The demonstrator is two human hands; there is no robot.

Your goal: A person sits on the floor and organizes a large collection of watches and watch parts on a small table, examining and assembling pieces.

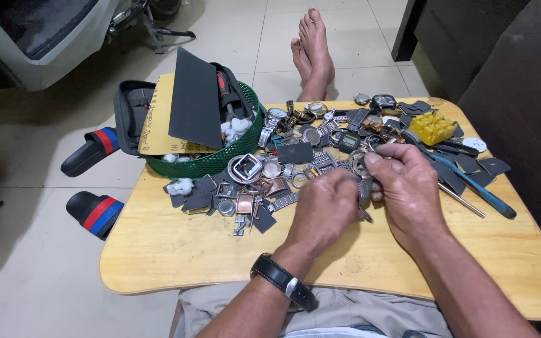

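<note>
both the left hand (325, 206) and right hand (407, 188) pinch a metal watch band (365, 188), mostly hidden between the fingers, over the wooden table (158, 250).

The floor (45, 275) is of pale square tiles with thin joints, and soft daylight falls on it. Far beyond the fingers stands a white vehicle body (39, 37) with a metal stand. To the right of the fingers rises dark furniture (502, 56).
</note>
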